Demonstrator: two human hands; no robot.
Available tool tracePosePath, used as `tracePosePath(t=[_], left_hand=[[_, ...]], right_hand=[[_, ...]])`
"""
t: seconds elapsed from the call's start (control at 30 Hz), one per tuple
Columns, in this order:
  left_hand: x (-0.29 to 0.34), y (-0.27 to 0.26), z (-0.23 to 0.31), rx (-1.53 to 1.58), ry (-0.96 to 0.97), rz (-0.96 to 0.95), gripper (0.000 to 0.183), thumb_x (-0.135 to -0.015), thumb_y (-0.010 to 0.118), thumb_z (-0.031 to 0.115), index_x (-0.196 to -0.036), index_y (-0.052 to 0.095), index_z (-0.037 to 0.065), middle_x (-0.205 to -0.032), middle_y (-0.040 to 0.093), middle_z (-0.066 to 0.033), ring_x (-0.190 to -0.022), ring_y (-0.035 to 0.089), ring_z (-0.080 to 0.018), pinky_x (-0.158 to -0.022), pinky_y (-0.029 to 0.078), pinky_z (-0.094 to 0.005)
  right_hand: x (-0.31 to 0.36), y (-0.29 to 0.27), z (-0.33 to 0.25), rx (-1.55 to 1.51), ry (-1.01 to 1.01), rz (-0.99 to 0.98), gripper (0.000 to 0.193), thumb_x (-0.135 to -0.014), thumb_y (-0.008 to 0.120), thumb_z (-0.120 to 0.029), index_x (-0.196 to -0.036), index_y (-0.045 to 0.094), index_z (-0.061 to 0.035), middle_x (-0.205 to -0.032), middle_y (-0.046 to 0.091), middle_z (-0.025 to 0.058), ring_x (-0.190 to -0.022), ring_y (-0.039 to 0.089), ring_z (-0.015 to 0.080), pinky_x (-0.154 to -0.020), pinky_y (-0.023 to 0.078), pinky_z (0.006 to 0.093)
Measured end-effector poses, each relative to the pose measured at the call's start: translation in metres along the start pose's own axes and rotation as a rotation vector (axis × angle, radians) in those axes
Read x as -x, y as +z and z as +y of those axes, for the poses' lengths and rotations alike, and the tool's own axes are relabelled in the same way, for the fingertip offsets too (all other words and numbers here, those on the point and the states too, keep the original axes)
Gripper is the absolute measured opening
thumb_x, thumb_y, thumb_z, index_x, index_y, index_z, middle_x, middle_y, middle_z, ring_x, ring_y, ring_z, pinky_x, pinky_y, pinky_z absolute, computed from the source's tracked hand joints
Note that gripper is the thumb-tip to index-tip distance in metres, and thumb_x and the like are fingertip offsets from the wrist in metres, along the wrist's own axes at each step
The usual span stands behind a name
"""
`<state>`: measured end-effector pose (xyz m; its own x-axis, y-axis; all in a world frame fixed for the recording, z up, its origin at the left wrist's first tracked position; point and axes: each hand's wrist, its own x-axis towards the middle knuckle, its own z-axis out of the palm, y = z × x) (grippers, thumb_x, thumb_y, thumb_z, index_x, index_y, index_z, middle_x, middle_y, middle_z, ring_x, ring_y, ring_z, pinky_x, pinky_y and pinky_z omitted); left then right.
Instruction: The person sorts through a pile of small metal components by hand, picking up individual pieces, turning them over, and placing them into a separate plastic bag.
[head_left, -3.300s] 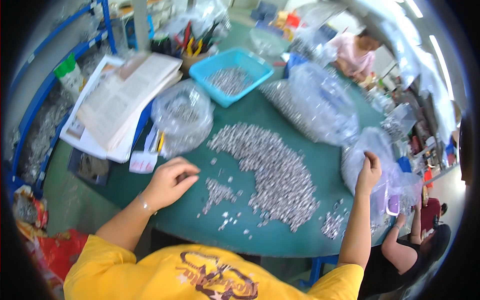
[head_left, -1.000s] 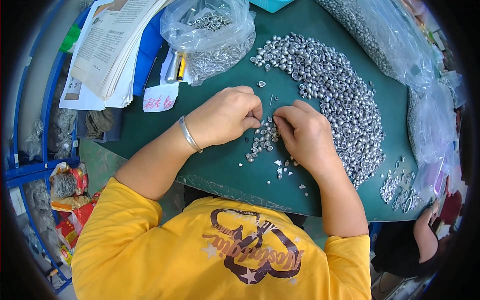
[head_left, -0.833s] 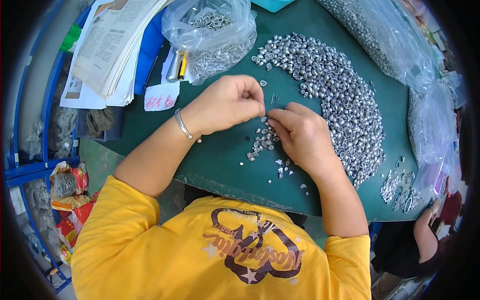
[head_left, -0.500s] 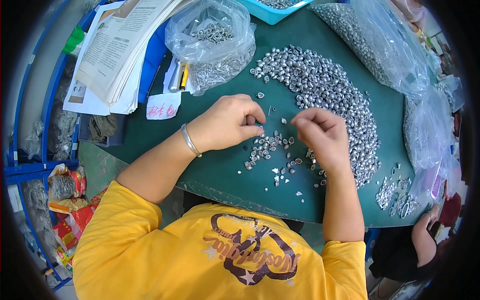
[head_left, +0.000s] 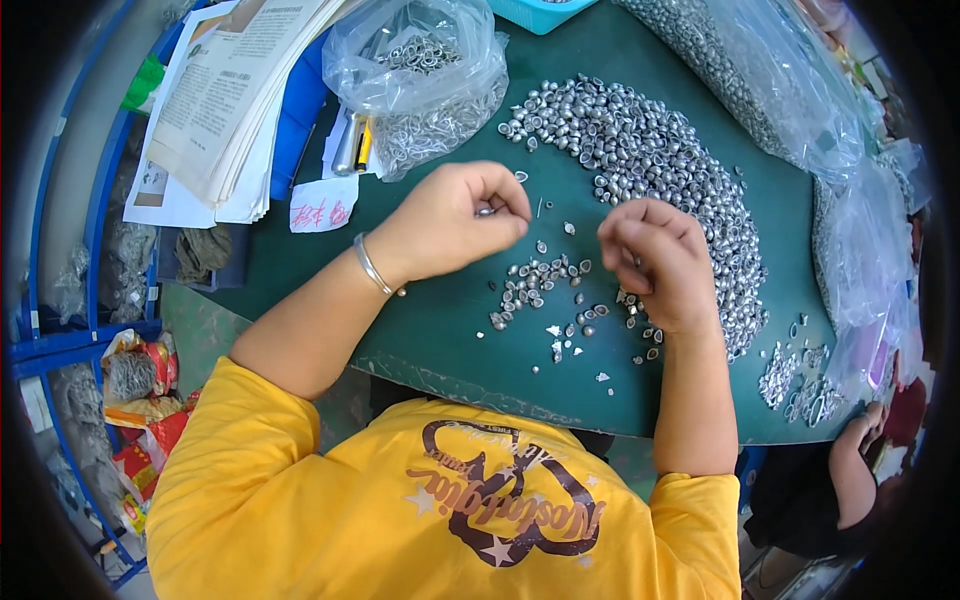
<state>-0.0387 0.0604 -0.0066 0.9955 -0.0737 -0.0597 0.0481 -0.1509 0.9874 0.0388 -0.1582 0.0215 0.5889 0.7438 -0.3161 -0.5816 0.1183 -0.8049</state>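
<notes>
Sorting seems partway: small metal cluster [head_left: 536,273] between left hand [head_left: 452,220] and right hand [head_left: 668,262], fingers [head_left: 512,187] curled, holdings unclear, larger heap [head_left: 668,165] right of them remaining

A green table [head_left: 430,335] fills the middle of the view from the left of two fisheye cameras worn side by side on a worker's head. The lens looks steeply down from above the table's near edge, close enough to tell apart small silvery pieces [head_left: 680,170] on it. The wearer's yellow shirt [head_left: 350,500] shows on the table's near side, blue shelving [head_left: 80,342] to the table's left, its rails bending near the dark rim.
</notes>
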Motion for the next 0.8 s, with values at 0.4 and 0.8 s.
tracePosePath(t=[0.4, 0.8], left_hand=[[0.005, 0.004, 0.008, 0.498, -0.335, -0.096, 0.010, -0.077, 0.060, 0.002, -0.086, 0.057, 0.000, -0.076, 0.054, 0.0007, -0.061, 0.048, -0.0059, -0.054, 0.039, -0.0199], [0.011, 0.026, 0.003, -0.636, 0.292, -0.021, 0.008, -0.073, 0.068, 0.009, -0.078, 0.064, 0.005, -0.070, 0.052, -0.0088, -0.064, 0.054, -0.0249, -0.058, 0.044, -0.0328]], right_hand=[[0.002, -0.003, 0.005, 0.227, -0.068, 0.083, 0.008, -0.077, 0.060, -0.006, -0.082, 0.061, -0.0005, -0.061, 0.054, 0.0001, -0.053, 0.048, 0.0051, -0.048, 0.038, 0.0196], [0.003, 0.008, 0.020, 1.423, -0.491, 0.082, 0.007, -0.074, 0.063, -0.008, -0.078, 0.063, -0.0021, -0.067, 0.060, 0.0105, -0.061, 0.060, 0.0213, -0.056, 0.047, 0.0294]])
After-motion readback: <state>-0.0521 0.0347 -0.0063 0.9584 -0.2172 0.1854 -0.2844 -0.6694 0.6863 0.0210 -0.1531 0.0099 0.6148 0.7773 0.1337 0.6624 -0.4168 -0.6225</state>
